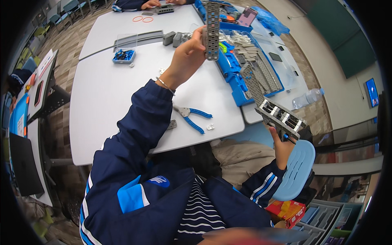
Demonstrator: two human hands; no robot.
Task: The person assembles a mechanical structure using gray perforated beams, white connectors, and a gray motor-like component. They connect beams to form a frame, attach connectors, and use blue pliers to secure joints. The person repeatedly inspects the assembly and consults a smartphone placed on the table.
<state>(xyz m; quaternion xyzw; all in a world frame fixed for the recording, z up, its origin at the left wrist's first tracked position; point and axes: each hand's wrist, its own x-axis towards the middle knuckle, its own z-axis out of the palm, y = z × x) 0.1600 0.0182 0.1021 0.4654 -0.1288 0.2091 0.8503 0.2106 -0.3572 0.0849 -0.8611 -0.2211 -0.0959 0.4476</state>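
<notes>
Currently, my left hand grasps a long grey perforated plastic beam, upright in the view above a smooth white counter. My right hand grips a tilted grey plastic assembly with white and black inner parts, held beyond the counter's near edge, close to a light-blue plastic chair. Watching from a distance, I cannot tell whether the grey perforated strip just beyond that assembly is joined to it.

On the counter below my left forearm, a grey-headed plier-like tool with 2 blue handles lies spread, a small white plastic connector near its handle ends. To the left sits a small blue tray of blue and black pieces. At right, an open blue plastic bin holds grey perforated plates and beams; a clear plastic bottle with a blue cap lies past it. Across the counter, a co-worker's 2 hands are at a grey block-like piece.
</notes>
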